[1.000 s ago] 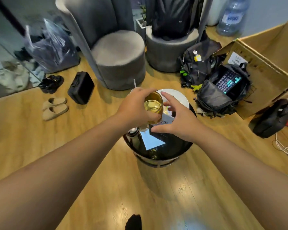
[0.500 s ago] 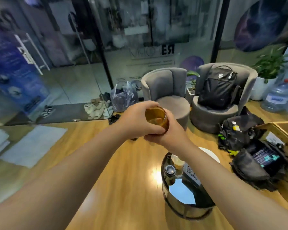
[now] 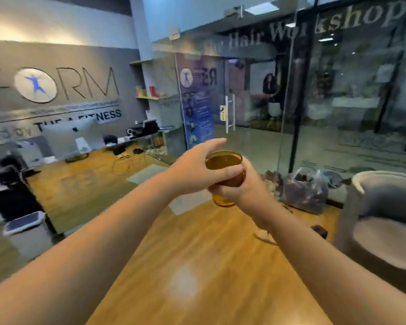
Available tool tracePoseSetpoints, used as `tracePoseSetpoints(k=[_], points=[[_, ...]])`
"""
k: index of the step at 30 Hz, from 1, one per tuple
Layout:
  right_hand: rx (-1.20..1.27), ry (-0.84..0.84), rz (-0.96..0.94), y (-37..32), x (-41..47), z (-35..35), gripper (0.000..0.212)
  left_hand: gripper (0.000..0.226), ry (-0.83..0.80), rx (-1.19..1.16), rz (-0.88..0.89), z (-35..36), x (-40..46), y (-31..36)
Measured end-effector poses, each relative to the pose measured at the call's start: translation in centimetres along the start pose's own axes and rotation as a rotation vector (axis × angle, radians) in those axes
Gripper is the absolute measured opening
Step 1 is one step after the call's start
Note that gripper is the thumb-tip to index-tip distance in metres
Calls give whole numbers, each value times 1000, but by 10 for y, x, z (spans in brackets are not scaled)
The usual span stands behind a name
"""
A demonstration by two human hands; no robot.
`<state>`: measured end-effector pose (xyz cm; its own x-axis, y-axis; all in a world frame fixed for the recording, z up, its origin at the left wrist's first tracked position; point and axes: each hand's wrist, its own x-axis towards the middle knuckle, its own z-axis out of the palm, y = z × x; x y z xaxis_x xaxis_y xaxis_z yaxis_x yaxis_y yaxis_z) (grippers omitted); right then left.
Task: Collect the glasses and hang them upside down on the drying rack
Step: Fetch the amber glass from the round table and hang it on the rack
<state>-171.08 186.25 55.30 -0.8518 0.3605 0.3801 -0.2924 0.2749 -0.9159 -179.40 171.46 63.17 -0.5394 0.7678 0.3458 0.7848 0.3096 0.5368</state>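
Holding an amber glass (image 3: pixel 223 163) upright at chest height, both hands meet in the middle of the view above the wooden floor (image 3: pixel 197 266). The left hand (image 3: pixel 192 167) wraps the glass from the left side, its thumb lying across the front of the glass just below the rim and its index finger stretched out loosely past the far edge. The right hand (image 3: pixel 246 186) cups the lower part of the glass from the right and below, fingers curled closed around it, with the amber base showing just under them. The rim faces up and the mouth is open to the camera. A grey round armchair (image 3: pixel 384 219) stands at the right edge, and a filled plastic bag (image 3: pixel 305 191) lies on the floor by the glass wall (image 3: pixel 338 113) behind the hands.
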Motion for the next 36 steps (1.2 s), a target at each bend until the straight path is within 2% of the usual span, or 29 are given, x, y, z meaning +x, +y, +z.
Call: tracePoseSetpoints(k=[7,16,21,25,29,33,36], points=[[140,-296,-90,-78,7,242,69,77,248,4,-246,-189,-170,-77],[316,-609,-135,-158,-54,513,75,60,600,141,-543,-344,-429,-139],[388,-840,-161,-199,-99,647,76,48,862,233,-772,-394,-579,-159],[475,-1081,-166,-230,-144,760,91,37,1060,298,-920,-429,-684,-164],[584,-1257,-183,-259,-192,857,67,36,1236,387,-1075,-451,-766,-158],[641,-1446,-198,-288,-235,935,80,24,1444,440,-1198,-462,-832,-138],[683,-1571,-214,-311,-272,983,77,24,1584,490,-1303,-462,-879,-116]])
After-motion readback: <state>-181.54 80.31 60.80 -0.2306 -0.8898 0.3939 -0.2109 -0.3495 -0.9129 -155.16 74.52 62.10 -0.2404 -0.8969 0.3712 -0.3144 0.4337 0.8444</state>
